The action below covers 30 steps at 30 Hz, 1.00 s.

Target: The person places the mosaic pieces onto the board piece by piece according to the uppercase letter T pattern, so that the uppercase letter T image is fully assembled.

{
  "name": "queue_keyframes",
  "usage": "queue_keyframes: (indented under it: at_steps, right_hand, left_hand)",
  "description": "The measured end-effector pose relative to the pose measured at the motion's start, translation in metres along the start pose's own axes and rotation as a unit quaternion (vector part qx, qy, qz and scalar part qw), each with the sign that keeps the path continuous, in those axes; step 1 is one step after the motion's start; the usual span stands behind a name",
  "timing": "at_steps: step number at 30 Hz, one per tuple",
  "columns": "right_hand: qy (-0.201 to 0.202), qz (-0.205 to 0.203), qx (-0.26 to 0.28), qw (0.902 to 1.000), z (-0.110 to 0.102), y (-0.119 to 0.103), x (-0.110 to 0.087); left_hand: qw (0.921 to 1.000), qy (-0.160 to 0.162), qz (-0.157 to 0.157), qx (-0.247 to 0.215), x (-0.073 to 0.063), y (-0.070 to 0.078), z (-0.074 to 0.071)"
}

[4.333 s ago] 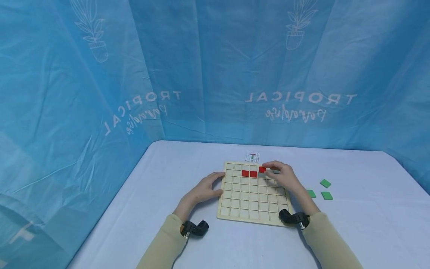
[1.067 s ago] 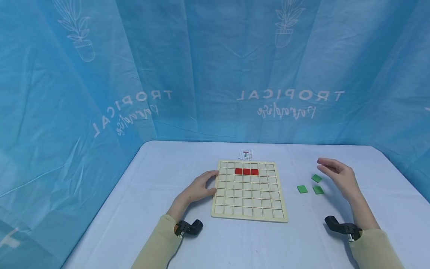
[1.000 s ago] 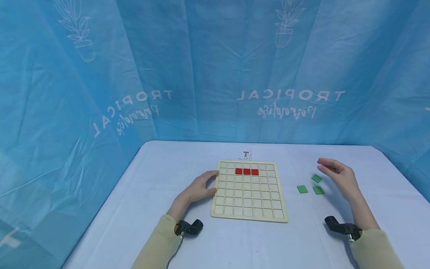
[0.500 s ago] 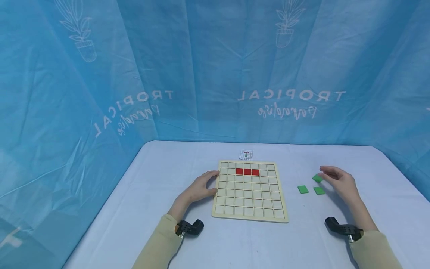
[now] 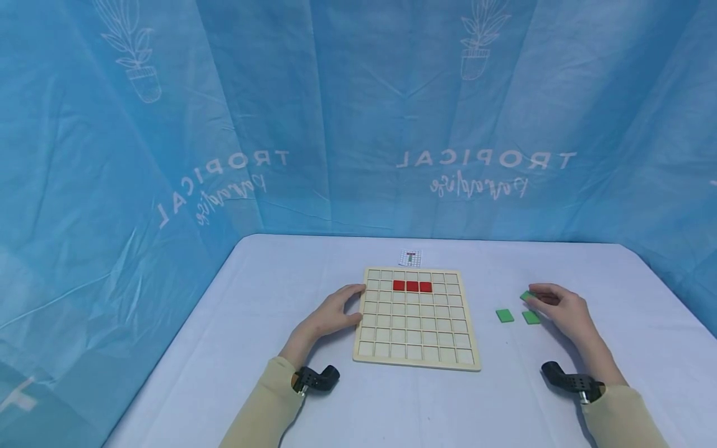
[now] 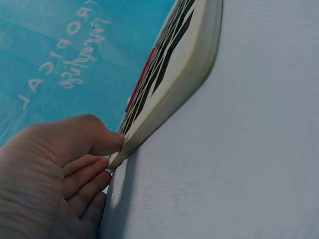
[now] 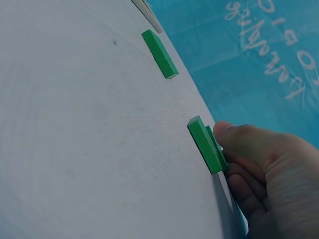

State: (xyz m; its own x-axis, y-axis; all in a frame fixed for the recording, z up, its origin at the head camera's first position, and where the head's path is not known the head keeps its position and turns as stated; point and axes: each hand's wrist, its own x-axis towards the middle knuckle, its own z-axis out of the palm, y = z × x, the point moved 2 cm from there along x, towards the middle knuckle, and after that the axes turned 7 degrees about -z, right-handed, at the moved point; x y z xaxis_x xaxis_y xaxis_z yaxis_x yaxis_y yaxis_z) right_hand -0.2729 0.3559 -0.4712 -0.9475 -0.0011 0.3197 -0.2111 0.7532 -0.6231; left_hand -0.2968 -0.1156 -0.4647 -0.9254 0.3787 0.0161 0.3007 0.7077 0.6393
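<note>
A pale gridded board (image 5: 414,323) is lying flat near the middle of the table (image 5: 347,410), red tiles (image 5: 412,286) filling three cells; green tiles (image 5: 505,316) are lying toward the right edge, the farthest tile (image 5: 525,295) being touched by the right hand (image 5: 566,311).

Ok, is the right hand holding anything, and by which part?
Cannot tell; the right hand is at the right side of the farthest green square tile.

Blue printed fabric (image 5: 358,112) hangs behind a white-covered table (image 5: 246,298).
</note>
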Motion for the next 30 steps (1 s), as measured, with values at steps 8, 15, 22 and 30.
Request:
queue_keyframes:
  at_steps: [8, 15, 22, 30]
  right_hand:
    - [0.004, -0.021, -0.021, 0.9996, 0.0025, -0.0024, 0.0003]
    - [0.010, -0.013, -0.039, 0.9991, 0.0046, -0.0019, 0.0011]
    - [0.012, -0.006, -0.036, 0.9993, 0.0039, -0.0014, 0.0014]
    - [0.011, 0.010, 0.003, 0.9999, -0.0003, -0.0034, 0.0024]
  left_hand:
    - [1.0000, -0.001, -0.004, -0.006, 0.0001, 0.0007, -0.0013]
    - [0.9999, -0.006, -0.004, -0.010, 0.0008, 0.0015, -0.0014]
    - [0.9999, -0.004, -0.004, -0.012, 0.0021, 0.0005, -0.0011]
    - [0.9998, -0.006, 0.000, -0.016, 0.0026, -0.0016, 0.0005]
